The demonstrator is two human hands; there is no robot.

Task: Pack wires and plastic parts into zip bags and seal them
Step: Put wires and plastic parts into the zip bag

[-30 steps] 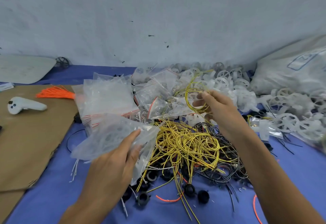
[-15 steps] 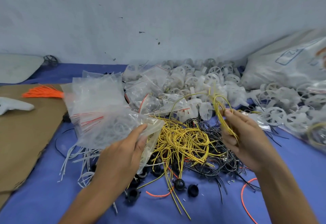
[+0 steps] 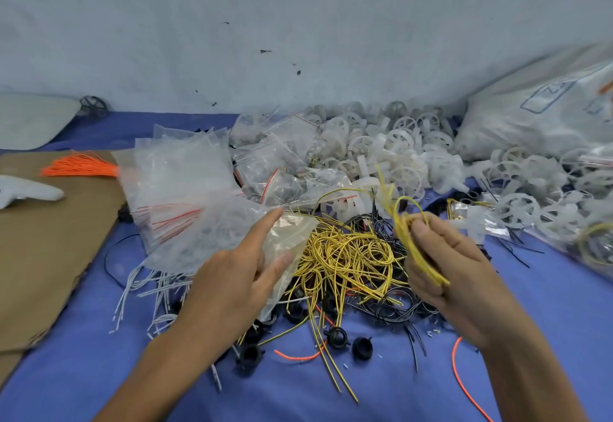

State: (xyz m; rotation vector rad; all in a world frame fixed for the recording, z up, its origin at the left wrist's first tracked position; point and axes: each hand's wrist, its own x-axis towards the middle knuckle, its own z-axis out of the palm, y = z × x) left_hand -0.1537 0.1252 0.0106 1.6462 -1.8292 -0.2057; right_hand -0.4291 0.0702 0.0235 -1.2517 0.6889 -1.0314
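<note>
The right hand [image 3: 447, 275] has drawn its coil of yellow wire [image 3: 414, 249] into a narrower, flatter bundle than half a second ago. The fingers are curled tightly round it. Its long axis runs diagonally, with the looped end up and away towards the wall and the other end low by the palm.

The left hand [image 3: 232, 282] pinches a clear, crinkled zip bag [image 3: 292, 232] between a straight forefinger and thumb. The bag's free corner points right, towards the bundle but not touching it.

Between the hands, a tangled pile of yellow wires [image 3: 345, 255] lies on a blue cloth [image 3: 547, 305] before a pale, speckled wall [image 3: 298, 40]. White spoked plastic wheels [image 3: 398, 142] are heaped behind, round black caps [image 3: 336, 337] lie in front, and brown cardboard [image 3: 49, 239] is at the left.
</note>
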